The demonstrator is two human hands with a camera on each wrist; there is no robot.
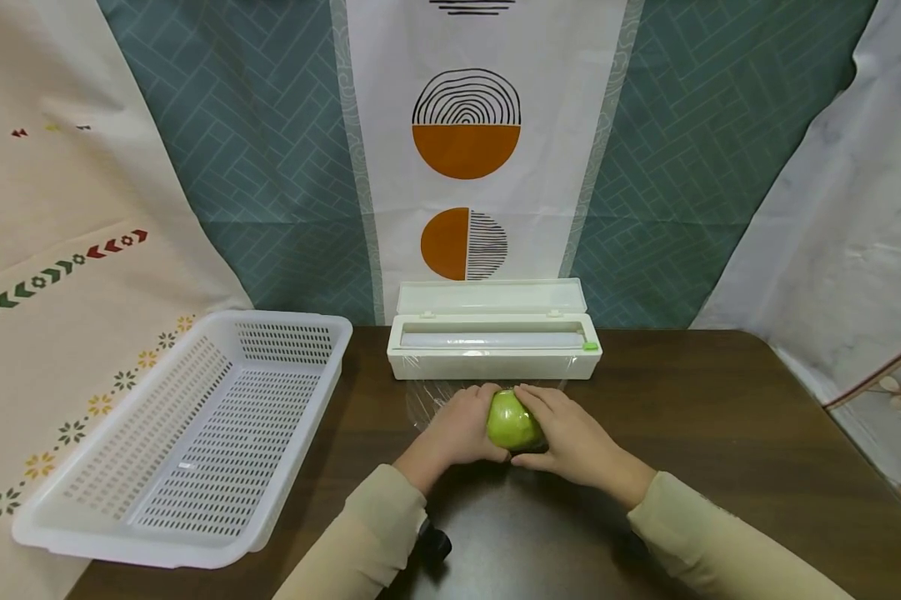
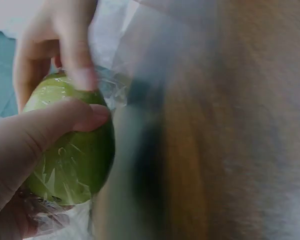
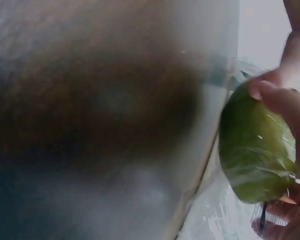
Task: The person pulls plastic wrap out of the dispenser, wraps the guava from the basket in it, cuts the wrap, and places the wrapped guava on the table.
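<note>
A green apple (image 1: 512, 421) sits between both hands above the dark table, in front of the wrap dispenser. Clear plastic wrap covers it, creased and shiny in the left wrist view on the apple (image 2: 70, 165). My left hand (image 1: 461, 423) grips its left side, the thumb laid across it. From the right my right hand (image 1: 576, 437) holds it with thumb and fingers curled about it. A sheet of cling film (image 1: 429, 402) stretches from the dispenser toward the hands. In the right wrist view the stem shows at the lower end of the apple (image 3: 255, 150).
The white wrap dispenser (image 1: 495, 365) stands at the back with its lid up and a film roll inside. To the left lies a white perforated basket (image 1: 328, 367). A small black object (image 1: 437, 543) is by the left sleeve. Patterned cloths hang behind the table (image 1: 720, 433).
</note>
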